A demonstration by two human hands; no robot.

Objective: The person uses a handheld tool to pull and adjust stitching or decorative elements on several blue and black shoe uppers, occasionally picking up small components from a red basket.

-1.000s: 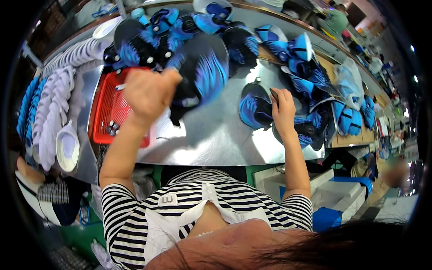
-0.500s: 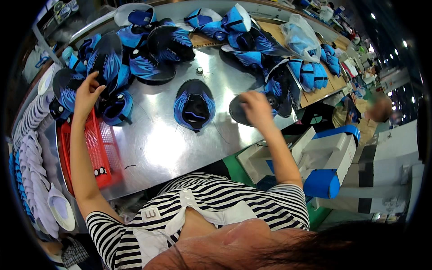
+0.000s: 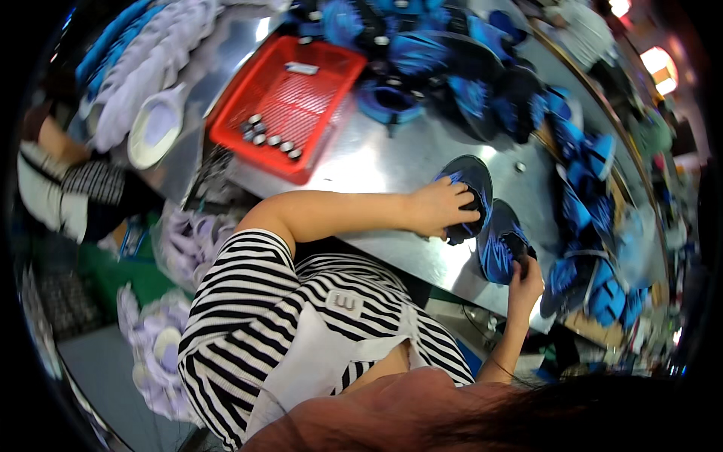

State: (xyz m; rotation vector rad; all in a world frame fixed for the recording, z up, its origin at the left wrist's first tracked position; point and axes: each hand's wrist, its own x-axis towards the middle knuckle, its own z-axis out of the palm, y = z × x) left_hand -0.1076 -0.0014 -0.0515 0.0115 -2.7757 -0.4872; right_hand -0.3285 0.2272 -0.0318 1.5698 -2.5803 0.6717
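Observation:
Two blue and black shoe uppers lie side by side on the metal table in front of me. My left hand is over the left shoe upper, its fingers curled over the dark opening and gripping it. With my right hand I pinch the collar edge of the right shoe upper. The two uppers touch or nearly touch at their sides. My left fingers partly cover the opening beneath them.
A red plastic basket holds several small black-and-white round pieces. One similar small piece sits on the metal table. More blue shoe uppers are heaped along the far side. White shoe parts stand in rows at left.
My view has swung left. My left hand has come from the far-left pile to the left shoe upper. My right hand now grips the other upper, which lies beside it.

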